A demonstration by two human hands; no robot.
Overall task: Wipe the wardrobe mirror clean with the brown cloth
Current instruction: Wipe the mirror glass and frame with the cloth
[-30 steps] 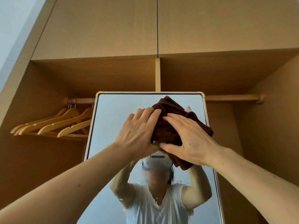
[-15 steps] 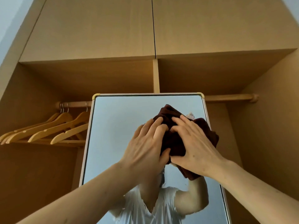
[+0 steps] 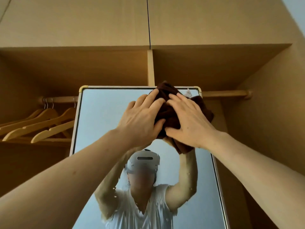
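A tall mirror (image 3: 102, 116) with a pale frame stands in front of the open wardrobe. The bunched brown cloth (image 3: 171, 113) lies against the glass at the mirror's top right, its upper fold reaching over the top frame. My left hand (image 3: 142, 123) presses on the cloth's left side with spread, fairly straight fingers, the thumb against its lower edge. My right hand (image 3: 189, 124) lies flat over the cloth's right side, its thumb under the bundle. The two hands almost touch. A person's reflection with raised arms fills the lower glass.
Several wooden hangers (image 3: 41, 126) hang on the rail left of the mirror. The wooden rail (image 3: 226, 93) continues to the right of the mirror. Closed upper cabinet doors (image 3: 82, 22) sit above. The wardrobe's side wall (image 3: 272, 129) stands close on the right.
Both hands have slid the cloth upward on the glass, from below the top frame to over the top edge.
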